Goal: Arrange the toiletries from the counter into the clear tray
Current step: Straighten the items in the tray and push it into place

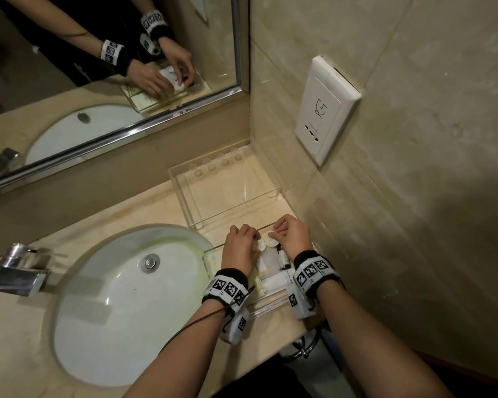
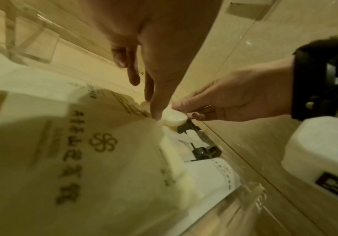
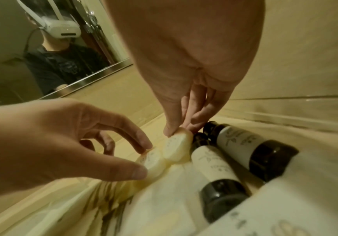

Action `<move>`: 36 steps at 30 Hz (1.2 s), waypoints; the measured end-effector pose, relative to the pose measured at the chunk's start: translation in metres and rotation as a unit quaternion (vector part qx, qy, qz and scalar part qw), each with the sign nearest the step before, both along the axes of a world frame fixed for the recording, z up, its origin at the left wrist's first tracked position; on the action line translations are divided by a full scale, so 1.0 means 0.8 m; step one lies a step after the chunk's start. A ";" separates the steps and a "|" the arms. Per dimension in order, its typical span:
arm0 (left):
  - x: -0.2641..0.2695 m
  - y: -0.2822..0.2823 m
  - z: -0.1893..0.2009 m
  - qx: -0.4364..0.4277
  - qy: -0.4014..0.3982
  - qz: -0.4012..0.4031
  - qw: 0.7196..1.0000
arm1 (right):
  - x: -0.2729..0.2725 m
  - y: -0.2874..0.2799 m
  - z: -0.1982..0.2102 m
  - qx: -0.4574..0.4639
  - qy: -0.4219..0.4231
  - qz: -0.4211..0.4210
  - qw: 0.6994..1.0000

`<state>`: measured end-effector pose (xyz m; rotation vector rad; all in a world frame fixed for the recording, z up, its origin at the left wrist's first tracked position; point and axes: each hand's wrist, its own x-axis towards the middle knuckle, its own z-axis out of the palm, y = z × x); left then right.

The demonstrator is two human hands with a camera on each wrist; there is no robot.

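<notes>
A clear tray (image 1: 208, 255) sits on the counter right of the sink, under both hands. It holds cream printed sachets (image 2: 95, 143), a white tube (image 1: 276, 280) and two dark bottles with white labels (image 3: 214, 167) (image 3: 242, 143) lying side by side. Two round white soaps stand on edge at the tray's far end. My left hand (image 3: 143, 158) pinches the left soap (image 3: 154, 164) between thumb and forefinger. My right hand (image 3: 179, 129) pinches the right soap (image 3: 176, 148) from above, just beside the bottle caps. The two soaps touch each other.
A second clear tray (image 1: 181, 179) stands in the back corner with nothing in it. The white sink (image 1: 112, 297) and chrome tap (image 1: 15, 268) lie to the left. The tiled wall with a socket plate (image 1: 325, 110) runs close along the right. A mirror (image 1: 98, 67) hangs behind.
</notes>
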<state>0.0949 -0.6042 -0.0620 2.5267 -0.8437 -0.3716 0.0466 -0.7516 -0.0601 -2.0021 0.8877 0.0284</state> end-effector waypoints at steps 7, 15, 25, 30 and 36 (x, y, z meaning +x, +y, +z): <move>0.002 -0.006 0.003 -0.016 0.007 -0.012 1.000 | -0.041 0.005 0.008 -0.107 0.009 0.013 0.994; -0.002 -0.022 0.002 -0.004 -0.011 -0.066 0.998 | -0.073 0.020 0.001 -0.109 0.037 0.037 0.993; -0.006 -0.021 0.006 -0.016 -0.027 -0.046 0.998 | -0.071 0.026 0.003 -0.142 0.057 0.031 0.988; -0.010 -0.030 -0.002 -0.027 -0.008 -0.008 1.000 | -0.073 0.019 0.003 -0.131 0.043 0.009 0.990; -0.007 -0.028 -0.005 -0.020 0.000 -0.007 1.000 | -0.049 0.014 0.005 -0.128 0.013 0.040 0.991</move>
